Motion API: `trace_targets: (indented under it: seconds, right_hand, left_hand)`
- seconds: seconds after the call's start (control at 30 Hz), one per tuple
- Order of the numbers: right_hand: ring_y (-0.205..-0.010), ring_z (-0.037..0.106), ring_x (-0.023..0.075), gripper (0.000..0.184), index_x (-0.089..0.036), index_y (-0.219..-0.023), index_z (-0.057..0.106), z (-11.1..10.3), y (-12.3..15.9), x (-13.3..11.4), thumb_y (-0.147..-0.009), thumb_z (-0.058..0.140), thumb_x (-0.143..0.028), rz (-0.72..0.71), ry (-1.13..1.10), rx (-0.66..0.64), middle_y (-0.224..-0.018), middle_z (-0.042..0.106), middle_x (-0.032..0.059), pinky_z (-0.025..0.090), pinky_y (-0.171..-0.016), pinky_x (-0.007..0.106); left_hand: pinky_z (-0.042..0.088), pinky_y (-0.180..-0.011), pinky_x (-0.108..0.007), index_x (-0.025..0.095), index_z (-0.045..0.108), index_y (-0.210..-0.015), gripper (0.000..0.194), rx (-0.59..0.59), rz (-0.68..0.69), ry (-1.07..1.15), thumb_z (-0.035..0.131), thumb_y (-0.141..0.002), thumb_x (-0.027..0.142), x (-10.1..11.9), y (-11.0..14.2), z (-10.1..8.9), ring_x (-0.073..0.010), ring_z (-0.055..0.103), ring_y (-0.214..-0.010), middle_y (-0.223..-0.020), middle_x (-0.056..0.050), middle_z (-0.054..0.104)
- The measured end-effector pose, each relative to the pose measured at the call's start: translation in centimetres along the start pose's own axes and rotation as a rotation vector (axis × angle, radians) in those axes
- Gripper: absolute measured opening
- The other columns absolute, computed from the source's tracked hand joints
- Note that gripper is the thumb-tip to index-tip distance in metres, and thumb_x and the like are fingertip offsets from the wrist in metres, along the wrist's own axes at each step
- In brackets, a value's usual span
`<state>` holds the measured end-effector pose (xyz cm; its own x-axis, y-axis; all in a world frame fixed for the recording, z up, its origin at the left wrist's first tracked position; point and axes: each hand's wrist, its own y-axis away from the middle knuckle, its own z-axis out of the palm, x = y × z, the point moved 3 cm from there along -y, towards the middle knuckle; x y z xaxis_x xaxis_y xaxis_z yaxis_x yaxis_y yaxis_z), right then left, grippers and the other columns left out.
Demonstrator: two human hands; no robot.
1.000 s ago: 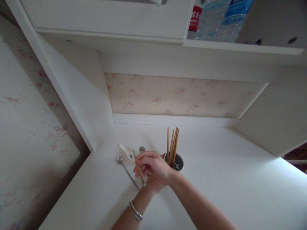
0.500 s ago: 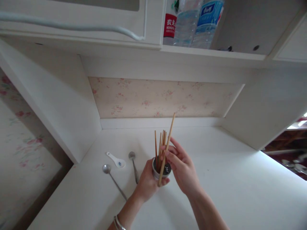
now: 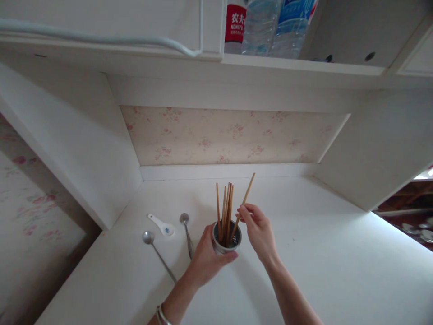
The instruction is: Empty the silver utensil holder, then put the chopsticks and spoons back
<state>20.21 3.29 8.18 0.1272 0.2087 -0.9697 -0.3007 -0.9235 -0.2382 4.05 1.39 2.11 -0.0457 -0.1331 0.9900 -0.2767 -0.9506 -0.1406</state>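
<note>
My left hand (image 3: 211, 257) is wrapped round a metal utensil holder (image 3: 227, 249) from its left and near side. Several wooden chopsticks (image 3: 224, 210) stand upright inside it. Between the thumb and fingers of my right hand (image 3: 259, 230) is another chopstick (image 3: 248, 189), tilted to the right, its lower end inside the holder. Left of the holder lie a small metal spoon (image 3: 187, 232), a white ceramic spoon (image 3: 164, 226) and a long-handled metal spoon (image 3: 158, 255), whose handle end is partly behind my left forearm.
The white counter (image 3: 324, 253) has side panels left and right and a floral back wall (image 3: 216, 135). Overhead hangs a cabinet with a long handle (image 3: 101, 39) and plastic bottles (image 3: 259, 29) on its open shelf (image 3: 304, 65).
My right hand has turned the chopstick, and its lower end has moved from in front of the holder into it. My left hand still holds the holder; the view has shifted slightly.
</note>
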Motion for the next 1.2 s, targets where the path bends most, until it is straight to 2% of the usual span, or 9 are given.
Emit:
trace_targets:
  seconds: [0.1, 0.23, 0.37, 0.6, 0.8, 0.93, 1.07, 1.13, 1.2]
  right_hand:
    - [-0.074, 0.068, 0.0206, 0.032, -0.017, -0.089, 0.067, 1.0, 0.7, 1.0, -0.086, 0.059, -0.048, 0.005, 0.107, -0.079, -0.080, 0.073, 0.0059, 0.052, -0.069, 0.031]
    - [-0.074, 0.069, 0.0215, 0.030, -0.018, -0.085, 0.069, 1.6, 1.2, 1.9, -0.087, 0.057, -0.046, 0.020, 0.176, -0.155, -0.081, 0.073, 0.0064, 0.052, -0.068, 0.032]
    - [-0.075, 0.068, 0.0223, 0.030, -0.018, -0.085, 0.069, 1.4, 1.2, 2.4, -0.086, 0.059, -0.046, 0.043, 0.163, -0.160, -0.080, 0.073, 0.0064, 0.052, -0.069, 0.032]
    - [-0.099, 0.063, 0.0236, 0.038, -0.019, -0.113, 0.063, 2.0, 2.5, 3.5, -0.087, 0.059, -0.047, 0.061, -0.082, -0.280, -0.107, 0.070, 0.0067, 0.049, -0.087, 0.034]
    - [-0.103, 0.058, 0.0218, 0.033, -0.023, -0.114, 0.060, 2.4, 3.2, 5.2, -0.090, 0.056, -0.046, 0.133, -0.263, -0.305, -0.109, 0.067, 0.0028, 0.045, -0.091, 0.032]
    - [-0.102, 0.058, 0.0213, 0.032, -0.023, -0.112, 0.061, 2.3, 3.0, 5.6, -0.090, 0.056, -0.046, 0.106, -0.299, -0.296, -0.108, 0.067, 0.0024, 0.043, -0.091, 0.031]
    - [-0.101, 0.058, 0.0205, 0.031, -0.023, -0.112, 0.061, 2.3, 2.9, 5.5, -0.091, 0.055, -0.045, 0.085, -0.318, -0.325, -0.109, 0.067, 0.0027, 0.043, -0.091, 0.031]
    - [-0.101, 0.058, 0.0210, 0.032, -0.022, -0.112, 0.061, 2.4, 2.8, 5.5, -0.092, 0.054, -0.045, 0.083, -0.322, -0.334, -0.107, 0.067, 0.0033, 0.043, -0.091, 0.031]
    - [-0.101, 0.059, 0.0216, 0.032, -0.021, -0.111, 0.060, 2.5, 2.8, 5.6, -0.092, 0.053, -0.046, 0.088, -0.320, -0.341, -0.106, 0.068, 0.0038, 0.043, -0.091, 0.032]
  left_hand:
    - [0.042, -0.099, -0.044, 0.021, 0.055, -0.123, 0.073, 0.066, 0.028, -0.031, 0.085, -0.057, 0.027, 0.0, 0.0, -0.2, -0.0311, 0.056, -0.113, -0.118, -0.010, 0.063]
    - [0.043, -0.098, -0.045, 0.021, 0.055, -0.124, 0.074, 0.072, 0.038, -0.045, 0.086, -0.056, 0.025, 0.2, 0.0, -0.1, -0.0316, 0.056, -0.113, -0.119, -0.010, 0.063]
    - [0.041, -0.101, -0.045, 0.021, 0.054, -0.125, 0.075, 0.059, 0.030, -0.065, 0.085, -0.057, 0.024, 0.3, 0.0, -0.1, -0.0313, 0.055, -0.114, -0.121, -0.010, 0.062]
    - [0.043, -0.098, -0.043, 0.022, 0.052, -0.124, 0.071, 0.057, 0.014, -0.109, 0.083, -0.060, 0.023, 0.0, 0.0, 0.2, -0.0279, 0.057, -0.112, -0.120, -0.008, 0.061]
    - [0.038, -0.104, -0.045, 0.022, 0.049, -0.130, 0.074, 0.057, 0.044, -0.170, 0.083, -0.063, 0.025, -0.1, 0.2, 0.3, -0.0292, 0.052, -0.118, -0.125, -0.009, 0.058]
    - [0.034, -0.109, -0.044, 0.025, 0.047, -0.136, 0.079, -0.025, 0.080, -0.219, 0.082, -0.066, 0.030, 1.2, 0.5, 0.0, -0.0309, 0.046, -0.125, -0.133, -0.010, 0.053]
    - [0.038, -0.105, -0.037, 0.025, 0.050, -0.135, 0.069, -0.072, 0.015, -0.206, 0.076, -0.073, 0.039, 2.4, 1.0, -1.7, -0.0277, 0.047, -0.126, -0.136, -0.009, 0.051]
    - [0.047, -0.091, -0.033, 0.022, 0.055, -0.129, 0.055, 0.000, -0.104, -0.210, 0.063, -0.082, 0.049, 2.3, 0.9, -3.3, -0.0239, 0.057, -0.111, -0.127, -0.010, 0.058]
    - [0.049, -0.073, -0.029, 0.018, 0.062, -0.115, 0.050, 0.122, -0.215, -0.321, 0.046, -0.088, 0.056, 2.2, 0.7, -5.1, -0.0204, 0.063, -0.087, -0.106, -0.009, 0.067]
